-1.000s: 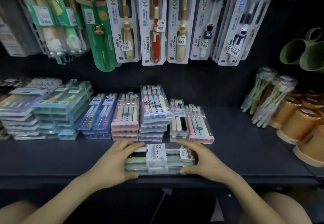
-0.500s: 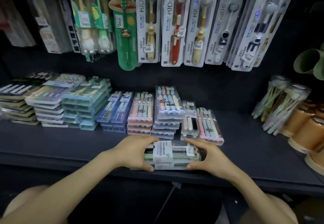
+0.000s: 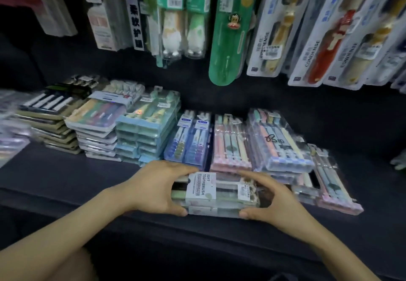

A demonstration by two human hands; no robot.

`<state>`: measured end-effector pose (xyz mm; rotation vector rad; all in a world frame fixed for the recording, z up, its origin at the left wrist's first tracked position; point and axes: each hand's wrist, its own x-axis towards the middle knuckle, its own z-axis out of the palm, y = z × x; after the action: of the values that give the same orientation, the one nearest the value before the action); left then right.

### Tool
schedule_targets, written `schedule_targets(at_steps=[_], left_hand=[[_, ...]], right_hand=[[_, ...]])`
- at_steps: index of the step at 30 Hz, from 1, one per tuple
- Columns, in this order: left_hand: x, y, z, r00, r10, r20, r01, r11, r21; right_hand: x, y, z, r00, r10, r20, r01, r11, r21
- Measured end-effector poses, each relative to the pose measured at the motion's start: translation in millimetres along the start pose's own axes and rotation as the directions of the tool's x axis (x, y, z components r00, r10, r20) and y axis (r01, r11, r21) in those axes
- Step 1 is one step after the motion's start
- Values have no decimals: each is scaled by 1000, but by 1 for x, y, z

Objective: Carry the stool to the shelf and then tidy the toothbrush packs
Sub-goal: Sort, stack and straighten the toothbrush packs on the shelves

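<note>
A small stack of clear toothbrush packs (image 3: 216, 195) with a white "SOFT TOOTHBRUSH" label lies crosswise near the front of the dark shelf (image 3: 66, 177). My left hand (image 3: 153, 189) grips its left end, thumb at the front and fingers over the back edge. My right hand (image 3: 275, 200) grips the right end the same way. Behind it stand rows of stacked packs: blue ones (image 3: 189, 140), pink ones (image 3: 230, 146), and a taller pastel stack (image 3: 279, 144). The stool is out of view.
More pack stacks (image 3: 96, 118) fill the shelf's left part. Kids' toothbrush cards (image 3: 272, 30) and a green monkey-themed case (image 3: 230, 30) hang above. A flat pink pack (image 3: 329, 182) lies right of my right hand. The shelf's front edge runs just below my wrists.
The view has shifted left and closer to the shelf. Both hands have kept hold of the pack stack and drawn it slightly back toward the pink and pastel stacks.
</note>
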<state>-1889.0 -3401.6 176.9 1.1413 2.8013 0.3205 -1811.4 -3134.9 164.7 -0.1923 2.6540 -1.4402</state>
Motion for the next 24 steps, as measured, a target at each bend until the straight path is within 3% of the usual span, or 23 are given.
schedule_targets(at_steps=[9,15,17,20,24], left_hand=[[-21,-53,0,999,2,35,-5,997,78],[-54,-92,-10,998,-57,10,57,997,46],[-70,-105,-15,996,-83,-28,83,996,26],[-96,-119,-19,985,-121,-123,125,992,24],[-124,-133,-15,974,-142,-174,156,985,71]], right_hand=[[21,-15,61,993,4,-117,-5,1000,-13],[40,-39,109,978,89,-189,-32,959,282],[50,-50,126,952,170,-255,-40,893,448],[64,-65,150,903,341,-260,-47,681,731],[83,-81,179,891,433,-133,-177,602,779]])
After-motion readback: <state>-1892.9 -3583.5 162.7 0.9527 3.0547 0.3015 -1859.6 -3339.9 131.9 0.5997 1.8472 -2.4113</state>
